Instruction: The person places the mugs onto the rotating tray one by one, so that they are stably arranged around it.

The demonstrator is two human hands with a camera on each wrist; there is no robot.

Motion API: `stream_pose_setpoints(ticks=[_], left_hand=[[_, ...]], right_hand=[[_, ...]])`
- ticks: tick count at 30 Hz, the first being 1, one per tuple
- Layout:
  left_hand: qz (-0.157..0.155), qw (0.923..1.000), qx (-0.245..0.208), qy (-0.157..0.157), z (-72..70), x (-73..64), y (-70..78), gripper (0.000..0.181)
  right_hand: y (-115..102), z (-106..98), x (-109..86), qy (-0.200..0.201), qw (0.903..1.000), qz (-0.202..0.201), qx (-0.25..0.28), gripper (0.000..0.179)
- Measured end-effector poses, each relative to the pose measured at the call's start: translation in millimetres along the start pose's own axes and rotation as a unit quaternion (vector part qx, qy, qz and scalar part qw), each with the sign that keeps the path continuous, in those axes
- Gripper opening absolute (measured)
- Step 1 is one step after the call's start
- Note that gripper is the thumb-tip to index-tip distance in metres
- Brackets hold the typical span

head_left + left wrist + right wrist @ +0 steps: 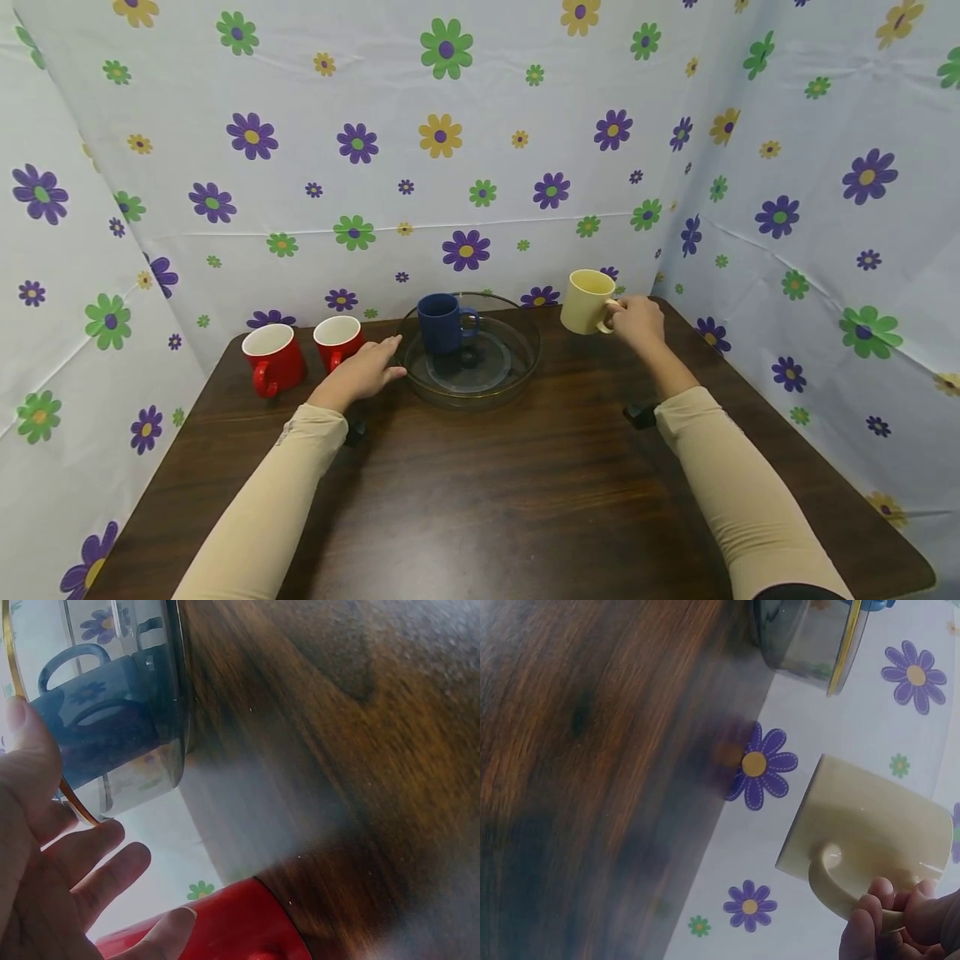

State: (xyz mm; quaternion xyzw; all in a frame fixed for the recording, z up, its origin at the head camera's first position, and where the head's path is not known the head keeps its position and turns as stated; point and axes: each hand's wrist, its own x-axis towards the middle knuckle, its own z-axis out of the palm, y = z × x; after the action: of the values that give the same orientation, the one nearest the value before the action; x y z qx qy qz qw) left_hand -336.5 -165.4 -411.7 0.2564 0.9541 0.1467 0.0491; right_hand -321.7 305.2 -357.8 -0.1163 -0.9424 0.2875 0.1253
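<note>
As right hand (637, 321) holds yellow mug (582, 307), blue mug (439, 327) in bowl (480, 398), red mugs (279, 367)

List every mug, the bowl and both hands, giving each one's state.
Glass bowl: resting on the table.
Blue mug: upright inside the glass bowl.
Yellow mug: nearly upright, held above the table.
Leftmost red mug: upright on the table.
Other red mug: upright, partly hidden.
Left hand: fingers extended at the glass bowl's rim.
Right hand: gripping the yellow mug's handle.
</note>
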Motion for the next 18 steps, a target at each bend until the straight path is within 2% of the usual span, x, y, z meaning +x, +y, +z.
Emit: stream_pose_setpoints(ticks=[8, 18], left_hand=[[0.003, 1.0000, -0.009, 0.001, 1.7, -0.1, -1.9, 0.074], [0.007, 0.9998, -0.020, -0.002, 2.5, -0.7, -3.5, 0.075]], right_hand=[[-7.8, -1.4, -1.3, -0.013, 0.9999, 0.000, 0.004, 0.033], [-11.9, 1.7, -0.4, -0.008, 0.9999, -0.011, 0.011, 0.035]])
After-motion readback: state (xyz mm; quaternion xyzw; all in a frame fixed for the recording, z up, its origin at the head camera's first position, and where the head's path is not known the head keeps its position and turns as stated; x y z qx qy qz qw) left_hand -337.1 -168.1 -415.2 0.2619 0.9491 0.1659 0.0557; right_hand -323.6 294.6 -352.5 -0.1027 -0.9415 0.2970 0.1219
